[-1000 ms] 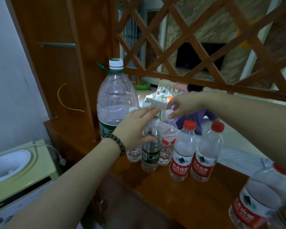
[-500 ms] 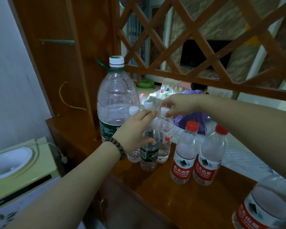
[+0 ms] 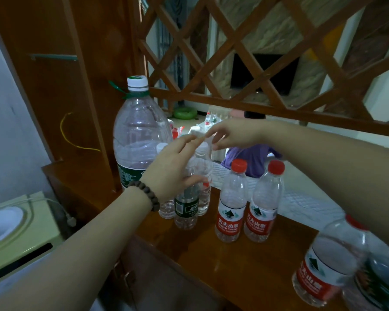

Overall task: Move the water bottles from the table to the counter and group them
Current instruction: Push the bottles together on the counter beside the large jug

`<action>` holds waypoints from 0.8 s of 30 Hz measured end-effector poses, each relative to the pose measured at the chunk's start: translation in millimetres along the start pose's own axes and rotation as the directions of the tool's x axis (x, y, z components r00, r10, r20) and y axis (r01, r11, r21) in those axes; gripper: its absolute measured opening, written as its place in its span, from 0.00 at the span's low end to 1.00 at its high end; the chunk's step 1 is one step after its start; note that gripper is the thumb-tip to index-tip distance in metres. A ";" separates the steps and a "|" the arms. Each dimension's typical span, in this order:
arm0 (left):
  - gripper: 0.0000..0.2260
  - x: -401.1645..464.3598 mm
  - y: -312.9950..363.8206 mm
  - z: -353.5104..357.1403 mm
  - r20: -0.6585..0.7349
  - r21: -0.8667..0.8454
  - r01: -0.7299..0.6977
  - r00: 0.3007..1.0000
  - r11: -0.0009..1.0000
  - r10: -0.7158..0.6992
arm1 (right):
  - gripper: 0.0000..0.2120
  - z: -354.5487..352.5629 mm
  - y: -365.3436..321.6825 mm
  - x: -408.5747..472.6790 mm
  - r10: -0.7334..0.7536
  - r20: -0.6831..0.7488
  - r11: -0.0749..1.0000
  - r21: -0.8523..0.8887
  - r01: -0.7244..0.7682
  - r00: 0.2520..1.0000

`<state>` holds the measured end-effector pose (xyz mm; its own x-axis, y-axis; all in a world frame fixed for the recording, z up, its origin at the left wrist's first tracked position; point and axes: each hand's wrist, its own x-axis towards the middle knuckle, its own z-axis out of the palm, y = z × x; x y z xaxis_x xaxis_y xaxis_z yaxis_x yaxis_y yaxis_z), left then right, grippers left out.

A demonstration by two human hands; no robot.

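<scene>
Probably home – wooden lattice divider point(image 3: 245, 55), wood counter point(image 3: 211, 261), fireplace-like recess point(image 3: 263, 72) beyond.

A wooden lattice screen point(image 3: 245, 52) is rising above the fingers, a dark opening point(image 3: 264, 72) in a stone-patterned wall point(image 3: 267, 30) showing through it. A brown wooden cabinet panel point(image 3: 61, 86) is standing to their left, a pale wall point(image 3: 7, 142) lying further left. Dim light is filling the room.
</scene>
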<state>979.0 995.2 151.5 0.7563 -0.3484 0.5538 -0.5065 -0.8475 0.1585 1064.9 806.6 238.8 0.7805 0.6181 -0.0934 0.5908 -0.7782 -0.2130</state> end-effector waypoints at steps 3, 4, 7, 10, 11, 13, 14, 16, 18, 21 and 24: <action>0.36 16.0 25.7 -2.7 -0.037 -0.028 -0.103 0.994 0.994 0.102 | 0.18 -17.8 15.3 -34.8 0.042 -0.048 0.999 0.011 -0.042 0.998; 0.35 21.6 35.1 -0.8 -0.035 -0.039 -0.140 0.990 0.989 0.139 | 0.19 -20.7 20.9 -47.6 0.063 -0.049 0.998 -0.002 -0.063 0.997; 0.32 34.0 60.3 11.0 0.021 -0.056 -0.216 0.976 0.975 0.217 | 0.23 -16.4 37.2 -82.7 0.140 -0.026 0.990 -0.029 -0.141 0.990; 0.33 38.7 72.7 25.8 0.140 -0.052 -0.172 0.974 0.984 0.178 | 0.30 -2.0 49.8 -105.3 0.217 0.012 0.976 -0.038 -0.216 0.976; 0.32 38.6 74.3 30.3 0.169 -0.054 -0.149 0.973 0.987 0.156 | 0.31 2.6 53.2 -109.5 0.228 0.028 0.974 -0.024 -0.227 0.973; 0.29 38.1 76.3 36.5 0.205 -0.080 -0.085 0.974 0.993 0.100 | 0.30 9.5 57.0 -115.1 0.229 0.039 0.973 -0.005 -0.229 0.973; 0.27 37.6 77.7 38.0 0.211 -0.098 -0.047 0.975 0.994 0.066 | 0.28 11.9 57.4 -117.7 0.217 0.032 0.976 -0.017 -0.216 0.976; 0.23 36.9 81.2 39.1 0.197 -0.134 0.028 0.980 0.991 -0.001 | 0.24 16.8 61.8 -120.9 0.181 0.001 0.982 -0.051 -0.181 0.983; 0.21 35.1 85.5 38.5 0.160 -0.145 0.075 0.986 0.987 -0.051 | 0.20 22.0 67.3 -122.9 0.139 -0.025 0.989 -0.049 -0.140 0.990; 0.20 30.7 90.5 32.0 0.069 -0.138 0.149 0.988 0.979 -0.141 | 0.15 25.5 77.0 -120.8 0.086 -0.063 0.993 -0.069 -0.091 0.994; 0.20 23.0 92.9 18.3 -0.015 -0.117 0.202 0.979 0.972 -0.205 | 0.11 17.6 75.9 -116.2 0.008 -0.091 0.996 -0.089 -0.016 0.996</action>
<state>957.0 901.1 164.0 0.8378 -0.1612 0.5216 -0.3881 -0.8478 0.3613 1015.4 677.7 216.3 0.8003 0.5996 -0.0065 0.5943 -0.7947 -0.1237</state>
